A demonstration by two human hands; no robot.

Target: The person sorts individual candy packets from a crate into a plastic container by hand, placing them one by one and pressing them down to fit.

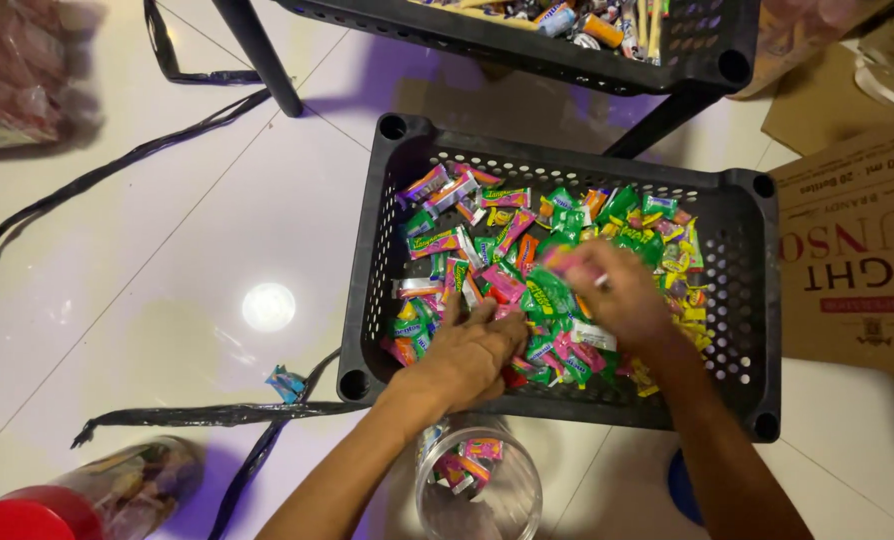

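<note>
A black perforated crate [387,250] on the white tiled floor holds several wrapped candies [487,235] in pink, green, yellow and orange. My left hand [472,350] rests palm down on the candies at the crate's near side, fingers spread among the wrappers. Over the crate's middle, my right hand [617,290] is blurred by motion and pinches a pink wrapped candy [567,260] at its fingertips. Just in front of the crate, under my left wrist, stands a clear plastic jar [479,485] with a few candies inside.
A second black crate [707,55] of mixed sweets sits on a black-legged stand at the back. Cardboard boxes [852,260] lie at the right. Black straps [207,412] trail across the floor. A red-lidded jar [87,495] lies at the bottom left, and one stray candy [287,382] beside the crate.
</note>
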